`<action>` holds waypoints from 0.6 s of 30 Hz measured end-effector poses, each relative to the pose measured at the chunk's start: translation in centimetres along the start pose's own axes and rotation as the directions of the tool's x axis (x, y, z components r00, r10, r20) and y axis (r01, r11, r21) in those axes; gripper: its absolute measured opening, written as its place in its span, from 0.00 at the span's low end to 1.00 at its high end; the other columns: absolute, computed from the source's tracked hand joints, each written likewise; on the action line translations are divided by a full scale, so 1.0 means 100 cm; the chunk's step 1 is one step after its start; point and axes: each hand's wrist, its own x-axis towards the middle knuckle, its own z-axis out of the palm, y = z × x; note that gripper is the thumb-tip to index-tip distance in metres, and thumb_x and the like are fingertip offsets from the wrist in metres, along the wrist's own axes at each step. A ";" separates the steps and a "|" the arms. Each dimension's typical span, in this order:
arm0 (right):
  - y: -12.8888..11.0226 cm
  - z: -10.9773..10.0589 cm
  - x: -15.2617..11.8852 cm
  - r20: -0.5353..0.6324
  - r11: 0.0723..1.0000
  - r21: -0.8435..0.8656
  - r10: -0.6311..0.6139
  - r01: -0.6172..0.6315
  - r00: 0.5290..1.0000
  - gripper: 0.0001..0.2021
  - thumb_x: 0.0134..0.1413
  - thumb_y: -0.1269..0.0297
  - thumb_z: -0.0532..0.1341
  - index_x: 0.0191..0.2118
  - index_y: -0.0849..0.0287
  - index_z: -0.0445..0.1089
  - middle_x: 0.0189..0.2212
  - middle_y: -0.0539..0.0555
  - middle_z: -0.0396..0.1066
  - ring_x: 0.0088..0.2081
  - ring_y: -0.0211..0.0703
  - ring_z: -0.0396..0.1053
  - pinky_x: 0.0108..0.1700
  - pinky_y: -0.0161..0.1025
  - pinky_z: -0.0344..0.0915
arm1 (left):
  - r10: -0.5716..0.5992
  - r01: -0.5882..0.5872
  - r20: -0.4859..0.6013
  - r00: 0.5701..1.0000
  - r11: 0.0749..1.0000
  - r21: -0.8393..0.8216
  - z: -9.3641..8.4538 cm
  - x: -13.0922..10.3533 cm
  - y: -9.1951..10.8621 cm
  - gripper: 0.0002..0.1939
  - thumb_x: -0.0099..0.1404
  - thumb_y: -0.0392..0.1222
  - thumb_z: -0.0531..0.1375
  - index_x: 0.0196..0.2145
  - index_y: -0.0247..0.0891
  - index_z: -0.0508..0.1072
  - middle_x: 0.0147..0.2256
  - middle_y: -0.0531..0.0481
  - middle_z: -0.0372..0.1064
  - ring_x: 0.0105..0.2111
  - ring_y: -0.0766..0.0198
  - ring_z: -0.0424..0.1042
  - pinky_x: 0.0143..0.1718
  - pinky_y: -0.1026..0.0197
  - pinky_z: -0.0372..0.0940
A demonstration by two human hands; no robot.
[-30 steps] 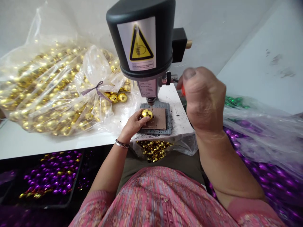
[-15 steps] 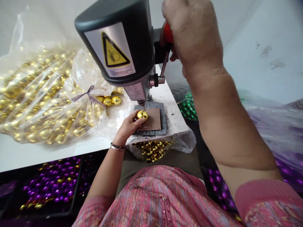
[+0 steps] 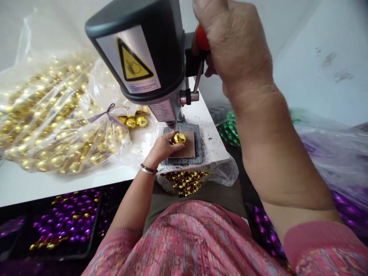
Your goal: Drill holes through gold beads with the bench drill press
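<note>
Gold ball [image 3: 179,138] is pinched by left hand [image 3: 163,147], brown board [image 3: 188,146] partly covered by these, red knob [image 3: 202,38] gripped by right hand [image 3: 238,44], drill press [image 3: 163,42] flanked by bagged gold balls [image 3: 48,119].

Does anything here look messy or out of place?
Yes: dark crumbs lie scattered on the white tabletop around the grey base of the drilling machine, like spilled debris. Dark smudges also mar the otherwise pale wall at right.

The left grip [image 3: 163,147] holds a gold ball [image 3: 179,138] below a drill [image 3: 161,57].
</note>
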 end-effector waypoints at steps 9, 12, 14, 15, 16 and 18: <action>0.000 -0.016 -0.079 0.068 0.984 0.008 -0.178 0.178 0.982 0.16 0.64 0.58 0.52 0.27 0.59 0.60 0.23 0.44 0.58 0.27 0.25 0.56 0.33 0.30 0.56 | -0.014 0.010 -0.028 1.000 0.990 -0.140 0.008 0.001 -0.012 0.38 0.50 0.43 0.71 0.58 0.33 0.72 0.44 0.44 0.78 0.42 0.57 0.75 0.47 0.56 0.69; 0.009 -0.012 -0.101 0.111 0.996 -0.036 -0.079 0.083 0.991 0.11 0.62 0.64 0.54 0.28 0.58 0.64 0.22 0.44 0.62 0.27 0.27 0.58 0.31 0.31 0.57 | -0.022 0.016 -0.029 0.999 0.986 -0.168 0.008 0.000 -0.011 0.39 0.49 0.43 0.72 0.59 0.32 0.71 0.46 0.42 0.78 0.43 0.55 0.76 0.48 0.54 0.69; 0.012 -0.005 -0.107 0.076 0.999 -0.042 -0.024 0.028 0.997 0.15 0.63 0.62 0.54 0.24 0.58 0.61 0.20 0.44 0.59 0.24 0.28 0.56 0.29 0.32 0.56 | -0.016 0.010 -0.032 0.999 0.986 -0.165 0.008 0.000 -0.010 0.39 0.50 0.43 0.72 0.59 0.33 0.71 0.47 0.42 0.78 0.44 0.55 0.76 0.49 0.54 0.69; 0.012 -0.002 -0.107 0.050 0.999 -0.048 -0.020 0.023 0.999 0.18 0.63 0.59 0.53 0.22 0.58 0.59 0.19 0.44 0.57 0.23 0.28 0.55 0.28 0.32 0.56 | -0.008 0.003 -0.032 0.999 0.988 -0.156 0.008 0.000 -0.010 0.38 0.50 0.43 0.71 0.59 0.34 0.72 0.47 0.43 0.78 0.44 0.55 0.76 0.49 0.54 0.69; 0.013 0.001 -0.108 0.023 0.998 -0.058 -0.025 0.026 0.999 0.21 0.64 0.55 0.53 0.21 0.58 0.58 0.18 0.45 0.55 0.22 0.28 0.54 0.28 0.32 0.55 | 0.001 -0.005 -0.032 0.999 0.990 -0.141 0.008 -0.001 -0.009 0.37 0.51 0.43 0.71 0.59 0.34 0.72 0.47 0.43 0.78 0.44 0.55 0.76 0.49 0.55 0.68; 0.013 0.006 -0.110 -0.027 0.995 -0.095 -0.042 0.039 0.999 0.24 0.64 0.50 0.53 0.20 0.58 0.57 0.16 0.45 0.53 0.21 0.29 0.52 0.27 0.33 0.54 | 0.014 -0.017 -0.032 0.999 0.994 -0.105 0.008 -0.001 -0.008 0.36 0.52 0.44 0.70 0.59 0.35 0.72 0.47 0.44 0.78 0.45 0.54 0.76 0.49 0.55 0.68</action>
